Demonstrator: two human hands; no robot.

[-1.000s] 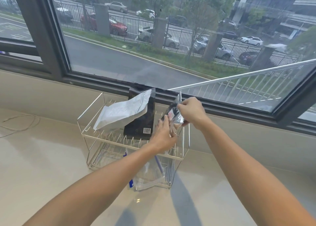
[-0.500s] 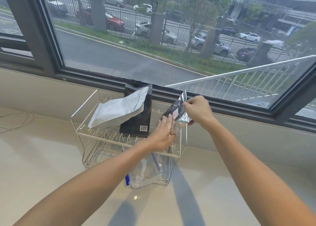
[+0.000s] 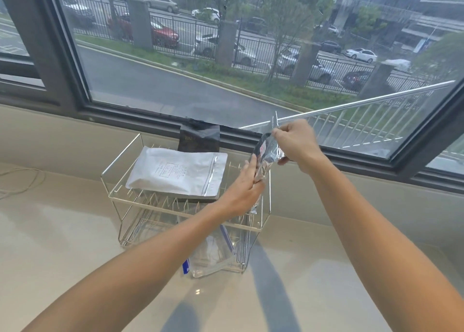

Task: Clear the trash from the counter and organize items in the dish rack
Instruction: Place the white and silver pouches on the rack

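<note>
A two-tier wire dish rack [image 3: 130, 198] stands on the pale counter below the window. A white foil pouch [image 3: 175, 171] lies flat on its top tier, and a black pouch [image 3: 199, 139] stands upright behind it. Over the rack's right end I hold a small dark and silver packet [image 3: 267, 153] upright. My right hand [image 3: 296, 143] pinches its top edge. My left hand [image 3: 244, 188] lies flat against its left side with the fingers straight. A clear plastic bag with blue trim [image 3: 213, 254] sits in the lower tier and pokes out toward me.
A thin pale cord [image 3: 22, 183] loops on the counter at far left. The window sill and dark frame [image 3: 351, 161] run just behind the rack. Pale counter surface [image 3: 62, 243] stretches left and in front of the rack.
The white pouch has dropped from leaning on the black pouch to lying flat on the top tier. My hands have lifted the small packet slightly higher.
</note>
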